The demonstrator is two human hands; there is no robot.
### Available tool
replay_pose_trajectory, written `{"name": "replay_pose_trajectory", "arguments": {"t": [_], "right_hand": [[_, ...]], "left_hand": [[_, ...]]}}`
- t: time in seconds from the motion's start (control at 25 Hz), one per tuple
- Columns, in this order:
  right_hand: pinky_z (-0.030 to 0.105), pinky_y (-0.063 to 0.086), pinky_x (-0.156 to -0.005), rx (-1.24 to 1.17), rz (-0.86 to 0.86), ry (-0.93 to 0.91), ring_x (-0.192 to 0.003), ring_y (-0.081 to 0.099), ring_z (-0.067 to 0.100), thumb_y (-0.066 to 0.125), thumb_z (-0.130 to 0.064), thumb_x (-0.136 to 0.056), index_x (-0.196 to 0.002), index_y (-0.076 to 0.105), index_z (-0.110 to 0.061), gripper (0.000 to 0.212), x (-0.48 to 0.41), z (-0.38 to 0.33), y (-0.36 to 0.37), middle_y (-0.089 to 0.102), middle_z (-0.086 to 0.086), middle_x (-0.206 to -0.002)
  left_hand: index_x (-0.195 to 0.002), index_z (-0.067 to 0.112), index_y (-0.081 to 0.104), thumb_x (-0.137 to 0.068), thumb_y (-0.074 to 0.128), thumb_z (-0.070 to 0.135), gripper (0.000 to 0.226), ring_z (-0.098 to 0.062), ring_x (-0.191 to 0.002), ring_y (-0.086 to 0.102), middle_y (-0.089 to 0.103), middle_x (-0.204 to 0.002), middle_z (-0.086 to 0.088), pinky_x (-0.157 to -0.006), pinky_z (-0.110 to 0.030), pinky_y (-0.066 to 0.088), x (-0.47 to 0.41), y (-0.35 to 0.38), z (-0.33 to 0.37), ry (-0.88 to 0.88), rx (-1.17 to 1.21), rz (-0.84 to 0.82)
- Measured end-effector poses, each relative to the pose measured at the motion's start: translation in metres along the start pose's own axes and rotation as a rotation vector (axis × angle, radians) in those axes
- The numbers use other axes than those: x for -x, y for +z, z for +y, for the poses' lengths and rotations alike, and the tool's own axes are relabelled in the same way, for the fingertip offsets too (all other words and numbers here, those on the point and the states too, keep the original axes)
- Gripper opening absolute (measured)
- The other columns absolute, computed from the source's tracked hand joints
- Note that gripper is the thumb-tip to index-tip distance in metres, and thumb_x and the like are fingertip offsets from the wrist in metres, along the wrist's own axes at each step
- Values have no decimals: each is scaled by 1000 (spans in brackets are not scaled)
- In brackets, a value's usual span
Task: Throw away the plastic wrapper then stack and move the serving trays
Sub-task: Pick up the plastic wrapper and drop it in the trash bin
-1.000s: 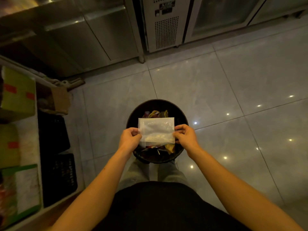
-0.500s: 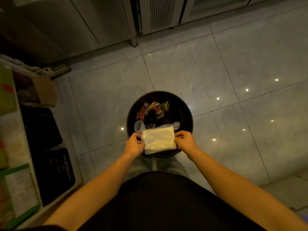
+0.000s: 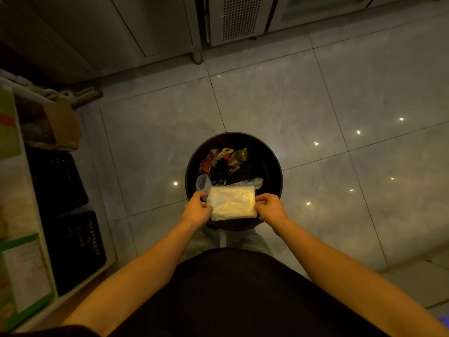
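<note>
A clear plastic wrapper (image 3: 232, 203), folded flat into a rectangle, hangs over the near side of a round black trash bin (image 3: 272, 164) on the floor. My left hand (image 3: 197, 210) pinches the wrapper's left edge and my right hand (image 3: 269, 207) pinches its right edge. The bin holds mixed colourful rubbish and another crumpled clear plastic. No serving trays are in view.
A white shelf unit (image 3: 31, 215) with green boxes and black crates stands at the left, with a cardboard box (image 3: 62, 125) beside it. Stainless steel cabinets (image 3: 150, 32) and a vented unit (image 3: 239, 18) line the far side. Grey floor tiles (image 3: 340, 98) surround the bin.
Both hands have lowered the wrapper from above the bin's middle down to its near rim. The view has tilted further down.
</note>
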State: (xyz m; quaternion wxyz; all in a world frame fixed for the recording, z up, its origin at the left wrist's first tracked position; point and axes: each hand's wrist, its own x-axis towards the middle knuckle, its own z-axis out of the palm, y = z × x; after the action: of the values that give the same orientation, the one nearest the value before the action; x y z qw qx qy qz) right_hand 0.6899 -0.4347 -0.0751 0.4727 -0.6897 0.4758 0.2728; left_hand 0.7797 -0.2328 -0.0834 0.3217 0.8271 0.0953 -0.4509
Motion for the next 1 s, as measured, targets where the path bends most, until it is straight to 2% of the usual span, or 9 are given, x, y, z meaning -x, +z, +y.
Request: {"name": "replay_pose_trajectory", "arguments": {"t": [0.04,0.12,0.2,0.36,0.56,0.68,0.8,0.88,1.0], "right_hand": [[48,56,-85,-3,-1,0,-98,65,33,57,-6,-86,-117,63,-8,31,-1,0,0,67,16,-108],[48,55,-89,-18,5,6,-101,64,34,56,-9,-88,-124,60,-9,36,-1,0,-2,66,17,-113],[46,55,-87,-28,11,7,-98,64,34,55,-10,-89,-128,57,-8,39,1,1,-3,65,17,-112],[40,54,-85,-19,-3,-32,-94,63,30,56,-11,-89,-128,56,-9,40,7,5,-7,67,14,-101],[44,52,-91,15,-11,-129,-102,63,32,54,-13,-89,-130,55,-9,41,15,2,-10,68,16,-109],[39,54,-82,32,-7,-187,-94,64,28,53,-16,-92,-131,53,-10,39,20,0,-11,68,15,-104],[31,54,-72,43,1,-261,-83,64,21,52,-18,-95,-134,51,-12,40,29,1,-15,67,11,-95],[33,57,-77,63,3,-301,-91,65,23,52,-20,-95,-135,50,-12,41,36,1,-19,67,13,-104],[45,53,-92,172,50,-413,-111,60,31,52,-23,-95,-138,47,-11,45,52,-2,-26,61,17,-125]], "left_hand": [[-132,17,48,-87,59,13,46,-23,-94,64,69,-106,-10,-65,-27,50,-1,1,-1,16,25,-16],[-144,17,38,-90,62,22,59,-29,-121,56,57,-135,-12,-90,-35,51,-2,3,-4,45,60,-37],[-148,19,33,-90,63,28,65,-32,-132,46,46,-147,-13,-102,-41,44,-2,4,-6,34,55,-38],[-147,17,35,-93,57,33,60,-32,-130,49,46,-147,-14,-102,-42,45,1,8,-9,40,-20,-14],[-137,11,46,-98,48,31,44,-27,-112,60,61,-125,-12,-83,-30,46,16,13,1,211,-132,21],[-134,11,49,-98,47,30,40,-27,-113,60,61,-124,-11,-83,-30,47,25,14,10,292,-148,32],[-137,14,44,-98,44,34,43,-28,-118,56,56,-132,-13,-93,-40,49,35,12,17,360,-262,46],[-139,17,42,-99,41,36,45,-30,-121,53,52,-136,-12,-95,-42,47,41,10,20,416,-364,51],[-138,18,42,-98,39,38,45,-30,-119,53,52,-135,-10,-90,-41,47,52,4,28,565,-541,65]]}}
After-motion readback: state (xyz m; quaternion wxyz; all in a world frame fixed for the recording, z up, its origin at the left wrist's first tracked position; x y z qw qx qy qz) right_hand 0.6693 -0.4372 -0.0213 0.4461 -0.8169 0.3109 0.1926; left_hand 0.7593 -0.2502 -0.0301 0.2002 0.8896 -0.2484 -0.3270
